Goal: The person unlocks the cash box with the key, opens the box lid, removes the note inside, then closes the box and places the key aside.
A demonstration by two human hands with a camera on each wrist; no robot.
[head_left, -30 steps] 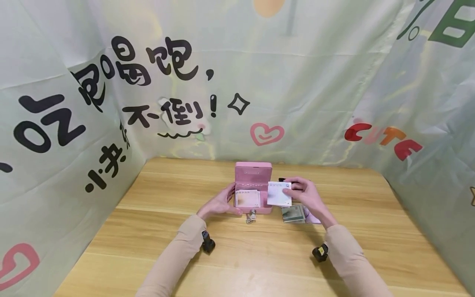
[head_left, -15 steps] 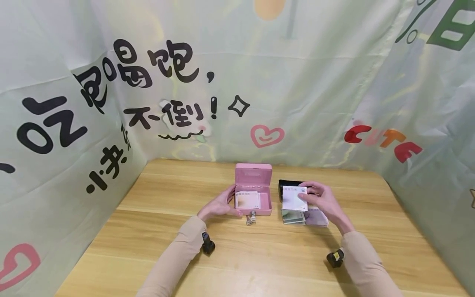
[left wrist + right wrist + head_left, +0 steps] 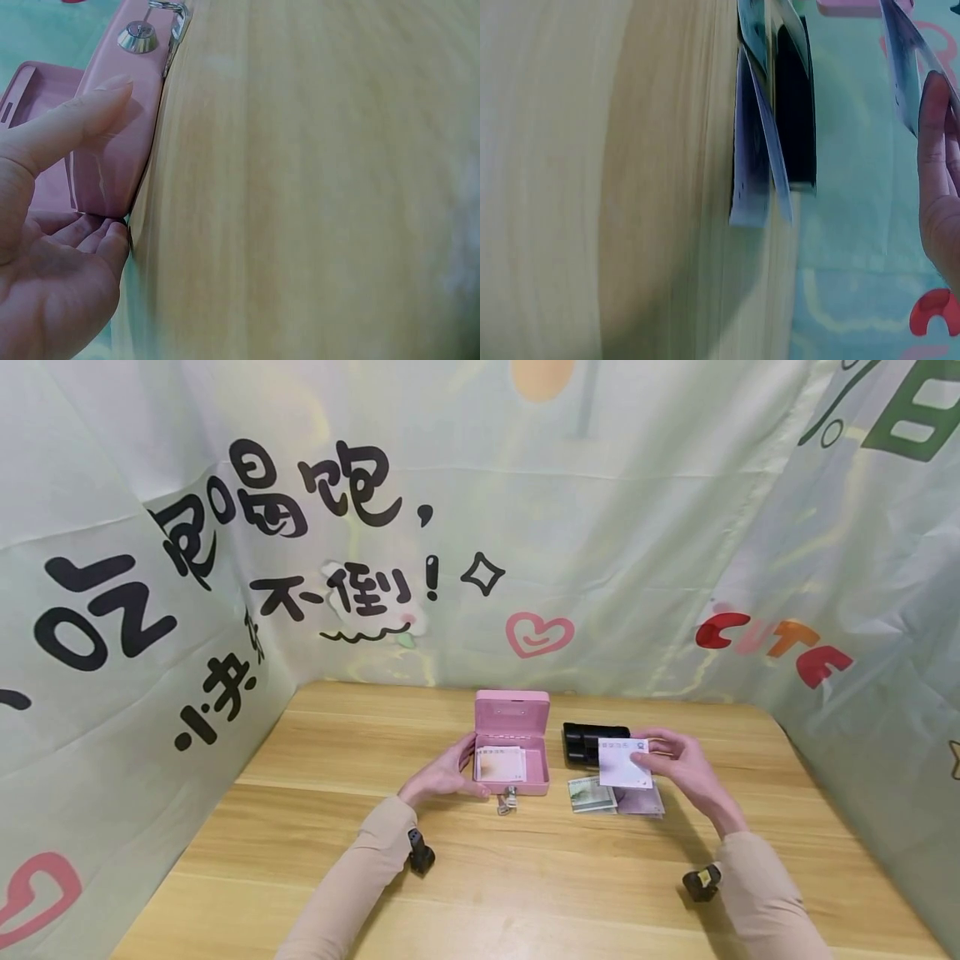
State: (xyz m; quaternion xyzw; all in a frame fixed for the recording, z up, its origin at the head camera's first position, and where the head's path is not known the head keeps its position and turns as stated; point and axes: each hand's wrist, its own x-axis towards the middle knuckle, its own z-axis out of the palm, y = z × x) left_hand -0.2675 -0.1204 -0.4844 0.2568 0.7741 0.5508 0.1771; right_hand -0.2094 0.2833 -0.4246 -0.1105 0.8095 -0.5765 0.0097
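Head view: left hand (image 3: 444, 770) grips open pink cash box (image 3: 531, 789) at its left side, near bench's (image 3: 525, 877) back edge. Right hand (image 3: 681, 770) pinches pale banknotes (image 3: 619, 763), raised off bench, right of box.

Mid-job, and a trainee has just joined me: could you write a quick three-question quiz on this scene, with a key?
1. Which hand holds a printed paper up off the table?
2. Where are the keys relative to the pink box? (a) inside it (b) at its front (c) behind it
3. True or false: the pink box's lid is shut.
Key: 1. Right hand. 2. b. 3. False; the lid stands open.
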